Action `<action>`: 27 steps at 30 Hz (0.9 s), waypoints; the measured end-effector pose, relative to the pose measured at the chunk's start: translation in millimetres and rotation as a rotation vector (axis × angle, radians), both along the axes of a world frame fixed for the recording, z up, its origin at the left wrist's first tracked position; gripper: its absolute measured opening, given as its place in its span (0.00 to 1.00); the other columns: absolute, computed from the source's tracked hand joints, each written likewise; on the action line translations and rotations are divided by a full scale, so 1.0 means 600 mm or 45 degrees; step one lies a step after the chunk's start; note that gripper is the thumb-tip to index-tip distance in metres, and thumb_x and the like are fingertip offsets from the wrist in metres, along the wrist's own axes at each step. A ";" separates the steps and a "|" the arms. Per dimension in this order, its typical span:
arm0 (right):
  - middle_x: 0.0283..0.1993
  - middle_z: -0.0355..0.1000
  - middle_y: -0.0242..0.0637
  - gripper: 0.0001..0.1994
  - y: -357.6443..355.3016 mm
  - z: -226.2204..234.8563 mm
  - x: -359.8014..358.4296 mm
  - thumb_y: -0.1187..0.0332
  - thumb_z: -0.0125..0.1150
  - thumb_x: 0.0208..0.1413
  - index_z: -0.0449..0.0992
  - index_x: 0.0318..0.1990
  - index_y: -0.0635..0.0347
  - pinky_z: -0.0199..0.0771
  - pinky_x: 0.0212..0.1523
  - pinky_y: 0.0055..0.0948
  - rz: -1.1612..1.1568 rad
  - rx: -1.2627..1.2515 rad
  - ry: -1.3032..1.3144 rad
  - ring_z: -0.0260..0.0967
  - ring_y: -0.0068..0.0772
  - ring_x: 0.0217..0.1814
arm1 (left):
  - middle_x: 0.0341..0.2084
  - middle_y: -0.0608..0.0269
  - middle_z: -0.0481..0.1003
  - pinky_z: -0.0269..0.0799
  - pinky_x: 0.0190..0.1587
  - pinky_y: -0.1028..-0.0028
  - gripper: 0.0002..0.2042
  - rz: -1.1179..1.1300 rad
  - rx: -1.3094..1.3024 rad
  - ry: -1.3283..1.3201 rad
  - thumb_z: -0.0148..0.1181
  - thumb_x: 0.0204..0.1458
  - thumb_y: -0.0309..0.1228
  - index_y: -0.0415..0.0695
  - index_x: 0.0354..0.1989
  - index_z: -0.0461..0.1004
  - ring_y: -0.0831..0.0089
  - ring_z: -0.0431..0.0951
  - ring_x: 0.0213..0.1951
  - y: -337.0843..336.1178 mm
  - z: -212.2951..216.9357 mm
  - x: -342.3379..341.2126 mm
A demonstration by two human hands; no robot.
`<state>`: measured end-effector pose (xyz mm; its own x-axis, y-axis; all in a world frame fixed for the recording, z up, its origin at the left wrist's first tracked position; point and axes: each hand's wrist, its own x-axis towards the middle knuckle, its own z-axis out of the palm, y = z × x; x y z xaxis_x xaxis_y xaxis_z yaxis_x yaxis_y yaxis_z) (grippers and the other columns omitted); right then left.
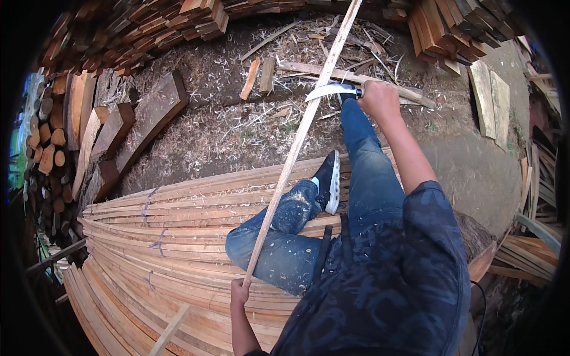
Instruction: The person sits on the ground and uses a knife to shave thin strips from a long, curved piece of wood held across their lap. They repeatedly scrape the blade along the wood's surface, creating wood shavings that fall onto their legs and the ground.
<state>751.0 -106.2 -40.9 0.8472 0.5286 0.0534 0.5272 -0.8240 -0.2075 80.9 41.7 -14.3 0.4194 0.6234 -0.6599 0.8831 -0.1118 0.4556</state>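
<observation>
My left hand [240, 291] is closed round the near end of a long, thin wooden strip [289, 165]. The strip slants up and away to the right, passing over my bent left leg. In my right hand [380, 102], held out at the far end of my reach, is a curved knife [330, 91] with a bright blade and a dark handle. Its blade lies across the strip's upper part and appears to touch it. My fingers hide most of the handle.
Bundles of long wooden strips [196, 216], tied with string, lie under and left of my legs. Shavings and offcuts [250, 78] litter the ground ahead. Thick beams [151, 121] lean at the left. Stacked boards [442, 32] stand far right; a log [475, 237] lies beside me.
</observation>
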 end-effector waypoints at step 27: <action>0.23 0.74 0.46 0.06 0.031 0.019 -0.025 0.66 0.61 0.39 0.76 0.23 0.58 0.76 0.31 0.42 0.250 0.123 -0.049 0.75 0.48 0.28 | 0.09 0.68 0.54 0.49 0.17 0.68 0.25 0.047 -0.051 -0.022 0.58 0.49 0.44 0.40 0.10 0.57 0.80 0.54 0.16 0.000 -0.024 -0.040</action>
